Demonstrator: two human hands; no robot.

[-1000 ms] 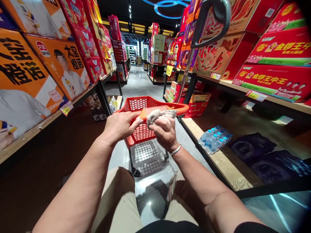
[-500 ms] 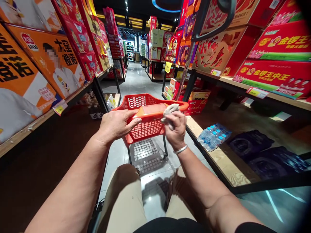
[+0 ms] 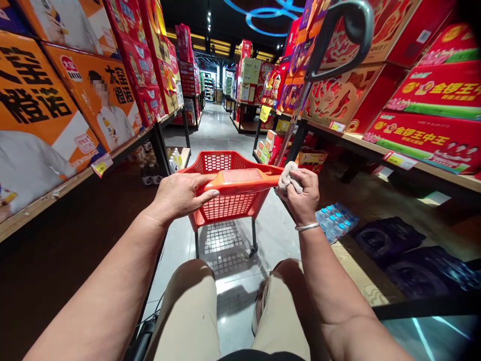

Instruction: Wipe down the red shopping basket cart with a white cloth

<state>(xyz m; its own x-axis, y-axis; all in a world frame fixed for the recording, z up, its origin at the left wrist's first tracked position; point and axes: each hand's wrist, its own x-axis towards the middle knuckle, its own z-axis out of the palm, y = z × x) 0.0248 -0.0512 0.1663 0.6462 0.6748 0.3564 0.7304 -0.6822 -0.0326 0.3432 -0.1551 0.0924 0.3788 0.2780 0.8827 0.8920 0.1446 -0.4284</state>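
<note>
A red plastic shopping cart with a perforated basket stands in front of my knees. My left hand is wrapped over the left part of its handle, thumb on the near side. Bunched in my right hand is a light grey-beige cloth, pressed against the right end of the handle. The fingers of that hand are closed around the cloth, and a silver bangle circles the wrist. A pale label panel sits in the middle of the handle.
Orange drink cartons fill the left shelf. Red gift boxes line the right shelf, above shrink-wrapped water bottles on the low board. A dark grey looped handle juts in at upper right. The tiled aisle runs ahead between shelves.
My right hand has slid the cloth rightward along the handle to its right end. The left hand keeps its hold on the handle. The view has tilted slightly upward.
</note>
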